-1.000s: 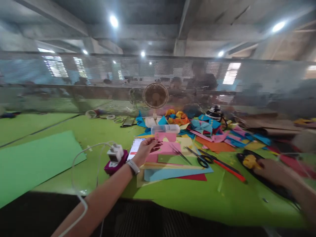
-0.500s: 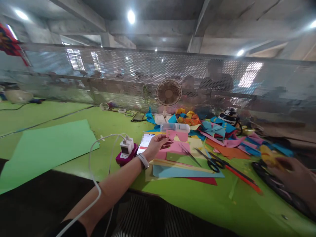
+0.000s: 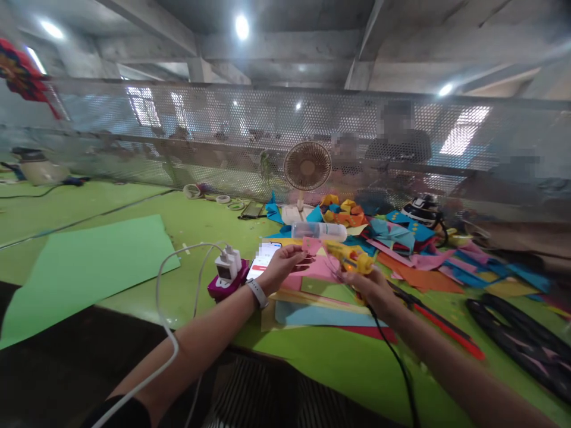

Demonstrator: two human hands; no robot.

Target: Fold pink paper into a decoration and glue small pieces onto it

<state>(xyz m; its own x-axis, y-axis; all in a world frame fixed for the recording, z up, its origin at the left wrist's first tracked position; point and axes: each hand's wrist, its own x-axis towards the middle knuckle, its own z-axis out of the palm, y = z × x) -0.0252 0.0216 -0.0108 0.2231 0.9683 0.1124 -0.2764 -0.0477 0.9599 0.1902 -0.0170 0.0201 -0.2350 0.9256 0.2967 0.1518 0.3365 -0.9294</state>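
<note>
My left hand (image 3: 288,264) is closed, its fingertips pinching a piece of pink paper (image 3: 312,245) above the stacked sheets. My right hand (image 3: 372,291) grips a yellow hot glue gun (image 3: 350,257) with a small orange light on it and a black cord hanging down. The gun's nozzle points left, close to the pink paper. Whether it touches the paper I cannot tell. Beneath both hands lie pink sheets and a light blue paper strip (image 3: 321,314). My right hand covers most of the scissors there.
A phone (image 3: 265,258) and a purple power strip (image 3: 215,288) with white chargers lie left of my hands. A small fan (image 3: 307,167), a clear plastic bottle (image 3: 319,231) and coloured paper scraps (image 3: 392,235) stand or lie behind. A red-and-black cutter (image 3: 450,330) and a black oval object (image 3: 520,345) lie right.
My right hand has come from the far right to the middle with the yellow glue gun. The left hand stays nearly in place with the pink paper.
</note>
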